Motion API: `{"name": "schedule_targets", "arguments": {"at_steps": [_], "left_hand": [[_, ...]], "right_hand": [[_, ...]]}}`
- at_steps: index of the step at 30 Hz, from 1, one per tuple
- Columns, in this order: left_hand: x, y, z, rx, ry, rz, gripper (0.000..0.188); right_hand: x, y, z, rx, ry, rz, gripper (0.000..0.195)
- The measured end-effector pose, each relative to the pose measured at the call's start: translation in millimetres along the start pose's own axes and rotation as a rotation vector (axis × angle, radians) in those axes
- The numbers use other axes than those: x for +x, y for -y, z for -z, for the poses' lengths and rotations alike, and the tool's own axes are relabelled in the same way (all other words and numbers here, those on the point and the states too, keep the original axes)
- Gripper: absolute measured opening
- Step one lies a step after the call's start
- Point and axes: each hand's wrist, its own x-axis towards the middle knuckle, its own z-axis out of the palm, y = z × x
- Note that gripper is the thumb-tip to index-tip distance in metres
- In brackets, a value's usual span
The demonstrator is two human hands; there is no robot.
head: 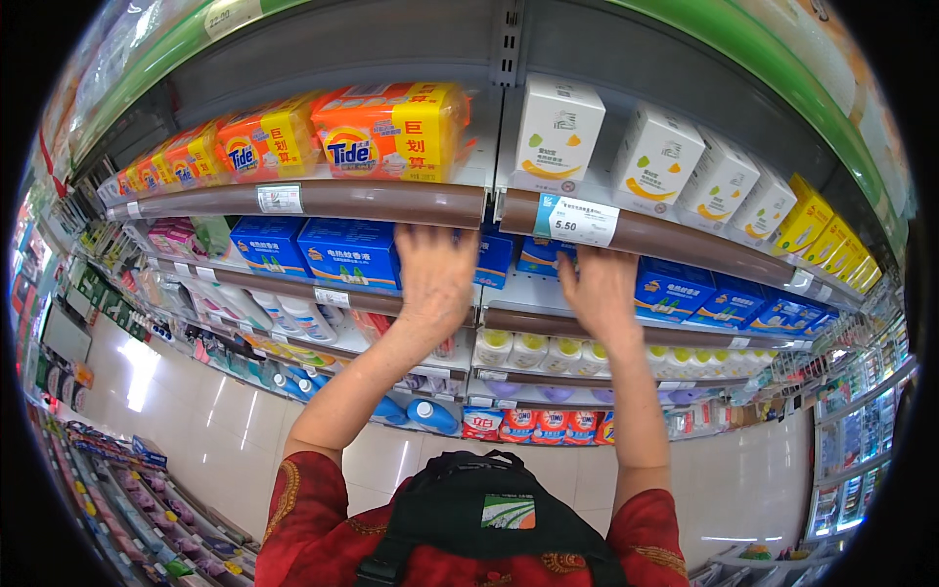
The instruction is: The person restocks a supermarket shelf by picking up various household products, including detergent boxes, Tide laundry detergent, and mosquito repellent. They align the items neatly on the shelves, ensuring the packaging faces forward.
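Note:
Both my hands reach into the second shelf of a store rack, among blue boxes of mosquito repellent liquid. My left hand (436, 275) lies against the right side of a blue box (348, 253), its fingertips hidden under the brown shelf edge above. My right hand (603, 290) has its thumb spread beside a blue box (541, 257) further back; its other fingertips are hidden below the price tag (578, 219). Whether either hand grips a box cannot be told. Another blue box (493, 258) stands between the hands. More blue boxes (671, 287) stand right of my right hand.
On the shelf above stand orange and yellow Tide packs (392, 132), white boxes (561, 132) and yellow boxes (805, 213). Brown shelf edges (330, 199) run just over my hands. White bottles with yellow-green caps (528, 351) and detergent bags (519, 425) stand lower down.

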Motion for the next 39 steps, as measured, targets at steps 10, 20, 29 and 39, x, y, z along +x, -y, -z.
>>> {"name": "schedule_targets", "arguments": {"at_steps": [10,20,29,39], "left_hand": [[25.3,-57.0,-26.0,-0.336,0.071,-0.269,0.048],[38.5,-67.6,-29.4,-0.372,0.077,-0.308,0.046],[-23.3,-55.8,84.8,-0.701,0.119,-0.316,0.065],[-7.5,15.2,97.4,-0.553,0.345,-0.178,0.066]], "right_hand": [[5.0,-28.5,19.1,-0.098,0.329,0.001,0.05],[-11.2,-29.7,31.8,-0.058,0.092,0.079,0.057],[-74.0,-5.5,106.7,0.498,0.125,0.028,0.07],[-30.3,43.3,45.1,0.86,0.039,-0.093,0.067]]}}
